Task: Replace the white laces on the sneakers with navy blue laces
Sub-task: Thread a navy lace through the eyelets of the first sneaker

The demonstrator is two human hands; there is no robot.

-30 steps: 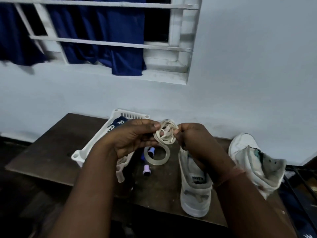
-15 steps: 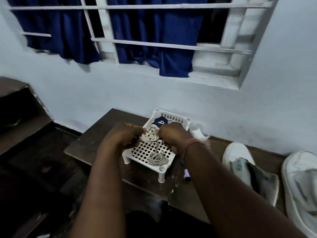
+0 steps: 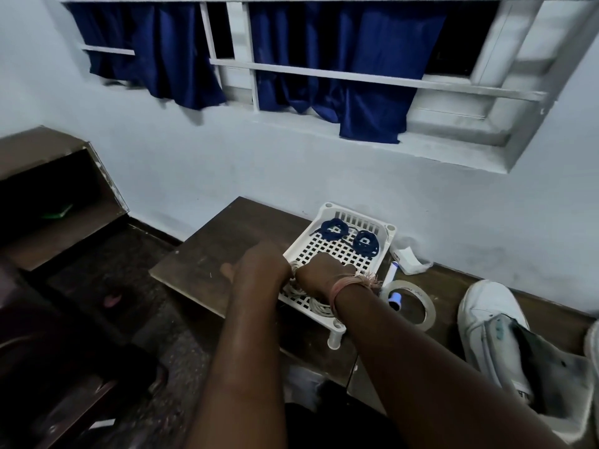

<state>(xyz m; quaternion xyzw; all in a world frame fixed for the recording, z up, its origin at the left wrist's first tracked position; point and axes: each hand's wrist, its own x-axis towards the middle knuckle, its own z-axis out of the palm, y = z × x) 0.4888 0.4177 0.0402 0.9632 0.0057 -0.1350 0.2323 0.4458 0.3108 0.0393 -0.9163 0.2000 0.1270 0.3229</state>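
Both hands, left hand (image 3: 264,265) and right hand (image 3: 319,272), grip a coiled white lace (image 3: 293,270) over the tray (image 3: 337,320) on the counter (image 3: 207,251): stowing it, probably. Next, reach the 2 navy laces (image 3: 334,229) farther back.

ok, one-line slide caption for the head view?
Both hands, left and right, set a coiled white lace at the near end of the white tray; navy laces wait at its far end.
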